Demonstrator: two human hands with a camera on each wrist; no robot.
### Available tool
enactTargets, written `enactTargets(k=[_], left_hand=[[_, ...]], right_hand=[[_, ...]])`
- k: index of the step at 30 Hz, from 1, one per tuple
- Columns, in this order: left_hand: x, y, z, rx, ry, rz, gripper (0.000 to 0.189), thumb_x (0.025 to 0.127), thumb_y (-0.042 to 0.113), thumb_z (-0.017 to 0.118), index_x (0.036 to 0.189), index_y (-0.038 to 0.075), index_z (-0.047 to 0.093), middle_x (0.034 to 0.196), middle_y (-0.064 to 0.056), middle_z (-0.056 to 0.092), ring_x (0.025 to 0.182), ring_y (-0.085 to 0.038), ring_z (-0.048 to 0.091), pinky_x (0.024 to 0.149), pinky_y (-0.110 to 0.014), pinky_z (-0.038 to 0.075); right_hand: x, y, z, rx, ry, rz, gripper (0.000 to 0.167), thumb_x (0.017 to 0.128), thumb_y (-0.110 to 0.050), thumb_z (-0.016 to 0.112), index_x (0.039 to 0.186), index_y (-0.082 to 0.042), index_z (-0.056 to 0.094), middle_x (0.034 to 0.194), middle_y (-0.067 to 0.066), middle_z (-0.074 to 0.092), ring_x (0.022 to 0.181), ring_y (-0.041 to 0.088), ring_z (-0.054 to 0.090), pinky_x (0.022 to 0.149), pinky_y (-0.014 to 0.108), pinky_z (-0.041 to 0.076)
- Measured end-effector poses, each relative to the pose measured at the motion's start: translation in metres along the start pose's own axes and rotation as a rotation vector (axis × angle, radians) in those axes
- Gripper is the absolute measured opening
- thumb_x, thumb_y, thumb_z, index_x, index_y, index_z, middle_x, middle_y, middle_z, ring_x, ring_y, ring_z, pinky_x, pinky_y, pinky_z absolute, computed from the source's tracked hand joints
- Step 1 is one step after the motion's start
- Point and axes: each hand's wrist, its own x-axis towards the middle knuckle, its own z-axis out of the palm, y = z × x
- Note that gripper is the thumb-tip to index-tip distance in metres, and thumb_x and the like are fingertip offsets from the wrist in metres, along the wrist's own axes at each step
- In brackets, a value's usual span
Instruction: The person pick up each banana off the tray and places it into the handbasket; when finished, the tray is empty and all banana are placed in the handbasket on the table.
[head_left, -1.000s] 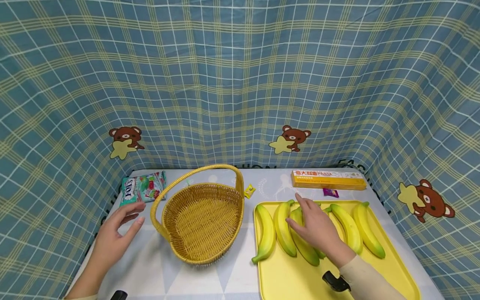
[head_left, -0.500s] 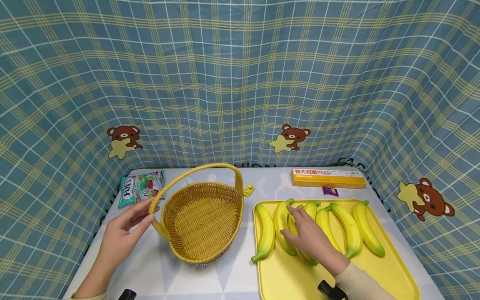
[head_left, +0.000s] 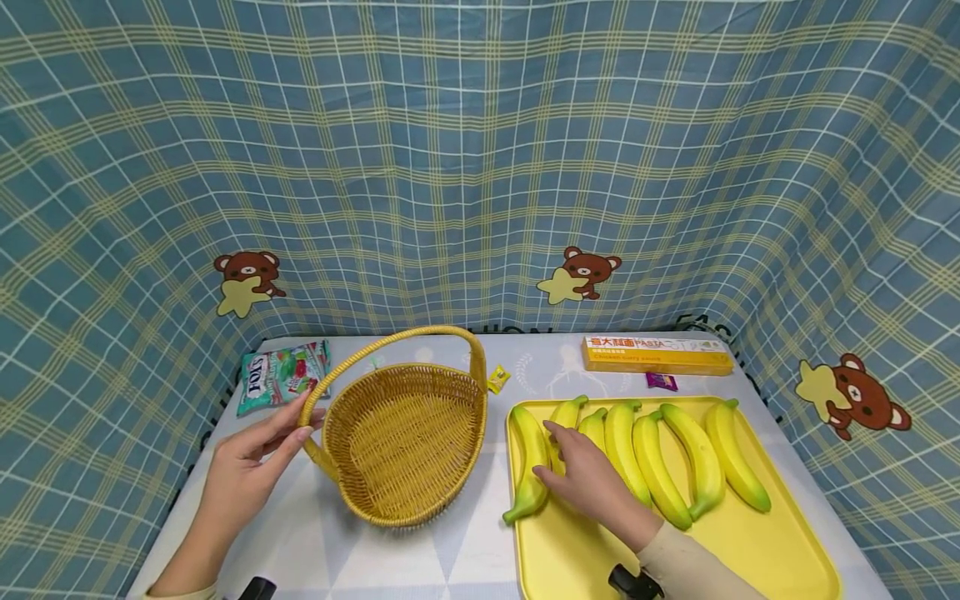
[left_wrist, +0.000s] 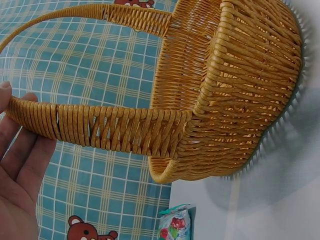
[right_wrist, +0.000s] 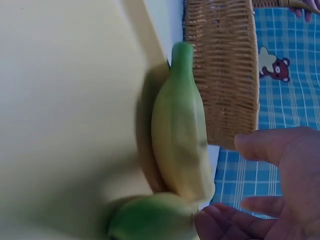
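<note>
A golden wicker basket point(head_left: 408, 446) with a tall arched handle point(left_wrist: 120, 127) stands left of the middle. My left hand point(head_left: 243, 475) pinches the handle's left side, thumb in front and fingers behind. On a yellow tray point(head_left: 750, 554) at the right, several bananas lie side by side. Over its left end is my right hand point(head_left: 588, 479), thumb and fingers spread apart. Closest to them is the leftmost banana point(head_left: 532, 458), with the second banana point(head_left: 567, 412) partly hidden under the hand. In the right wrist view, fingertips come right up to the bananas point(right_wrist: 180, 125), with no grip on any.
A green FOX'S candy bag point(head_left: 281, 375) lies behind my left hand. Behind the tray are an orange pasta box point(head_left: 656, 358) and a purple wrapped candy point(head_left: 662, 382). One yellow wrapped candy point(head_left: 498, 379) sits between basket and tray. Plaid cloth point(head_left: 465, 167) hangs around the table.
My left hand has moved right and taken hold of the basket handle. My right hand has shifted left over the bananas, toward the leftmost one, uncovering those in the middle.
</note>
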Motion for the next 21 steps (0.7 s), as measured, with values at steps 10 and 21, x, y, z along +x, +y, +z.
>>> enactTargets(k=[10,21], left_hand=[[-0.001,-0.002,0.002,0.016,0.009,0.003,0.054,0.091,-0.01,0.07,0.141,0.008,0.062,0.116,0.022,0.069,0.104,0.007,0.066,0.082,-0.011,0.054],[-0.002,0.0,0.003,0.013,0.017,-0.012,0.052,0.091,-0.009,0.069,0.14,0.008,0.062,0.113,0.02,0.071,0.101,0.006,0.067,0.081,-0.011,0.054]], right_hand=[[0.01,-0.009,0.019,-0.22,0.019,-0.022,0.081,0.087,-0.043,0.079,0.145,0.006,0.049,0.129,0.021,0.065,0.119,0.043,0.06,0.095,0.055,0.055],[0.013,-0.016,0.023,-0.335,0.058,-0.09,0.07,0.082,-0.031,0.082,0.135,0.008,0.058,0.116,0.021,0.067,0.081,0.03,0.068,0.062,0.042,0.058]])
